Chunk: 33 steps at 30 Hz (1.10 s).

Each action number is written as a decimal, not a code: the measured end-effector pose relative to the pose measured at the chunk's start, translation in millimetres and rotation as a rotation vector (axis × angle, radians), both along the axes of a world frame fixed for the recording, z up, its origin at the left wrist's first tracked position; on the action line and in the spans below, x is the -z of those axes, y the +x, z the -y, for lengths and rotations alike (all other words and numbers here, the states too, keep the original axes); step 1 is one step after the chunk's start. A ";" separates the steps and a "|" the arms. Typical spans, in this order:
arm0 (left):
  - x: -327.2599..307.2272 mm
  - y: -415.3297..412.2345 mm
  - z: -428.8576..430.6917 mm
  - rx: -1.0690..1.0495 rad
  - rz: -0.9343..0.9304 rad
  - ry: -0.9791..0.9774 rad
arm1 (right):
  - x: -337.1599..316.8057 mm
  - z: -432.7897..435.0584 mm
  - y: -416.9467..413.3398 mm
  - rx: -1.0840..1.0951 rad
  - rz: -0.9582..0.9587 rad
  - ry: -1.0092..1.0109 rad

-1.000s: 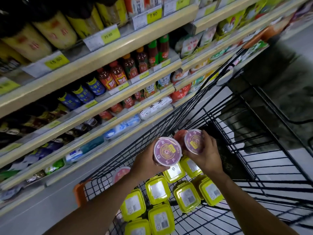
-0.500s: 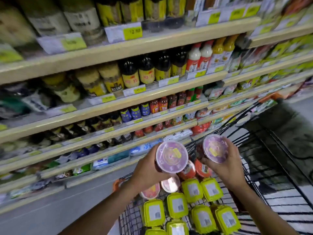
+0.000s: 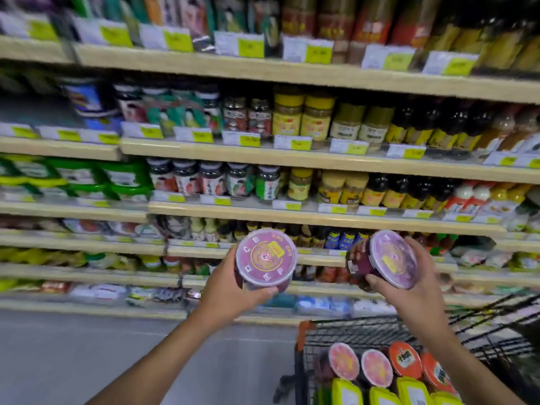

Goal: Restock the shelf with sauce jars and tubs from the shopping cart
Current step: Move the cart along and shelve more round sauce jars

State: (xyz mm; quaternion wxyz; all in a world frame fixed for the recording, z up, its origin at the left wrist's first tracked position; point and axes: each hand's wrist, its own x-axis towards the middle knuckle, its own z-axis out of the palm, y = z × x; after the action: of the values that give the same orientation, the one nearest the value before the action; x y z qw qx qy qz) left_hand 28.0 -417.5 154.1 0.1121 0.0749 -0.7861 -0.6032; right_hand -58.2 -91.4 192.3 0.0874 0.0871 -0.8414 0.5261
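Fairly bright, even store light from overhead, with dim shadow bands under each shelf board (image 3: 263, 70). Motion blur smears the stock. Price tags (image 3: 251, 48) are unreadable, worst toward the top and left edges. Sharpest spot is the purple tub (image 3: 266, 255) above the left fingers (image 3: 263, 292). The second purple tub (image 3: 391, 258) by the right fingers (image 3: 377, 280) is softer, with a faint sheen on its lid. Wide-angle bows the shelf lines. The shopping cart (image 3: 350, 328) below the right fingers is dim and soft.

Both forearms are raised forward; the left tub (image 3: 266, 258) is gripped by the left hand (image 3: 232, 290), the right tub (image 3: 393, 258) by the right hand (image 3: 409, 293).
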 end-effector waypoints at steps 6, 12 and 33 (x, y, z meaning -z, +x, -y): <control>-60.3 108.8 128.9 -0.198 -0.091 -0.002 | -45.8 131.0 55.4 -0.132 -0.069 -0.071; -94.7 219.2 228.1 -0.434 -0.135 -0.023 | -83.1 246.6 106.2 -0.286 -0.104 -0.194; -156.5 304.9 373.1 -0.639 -0.335 0.056 | -142.8 509.9 130.3 -0.759 0.372 -0.919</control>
State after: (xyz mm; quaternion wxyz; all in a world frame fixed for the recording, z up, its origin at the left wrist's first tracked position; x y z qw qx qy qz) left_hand 333.0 -790.7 310.7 0.4200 0.2202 -0.6771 -0.5628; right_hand 72.1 -601.2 335.1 -0.2249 0.2404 -0.4405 0.8352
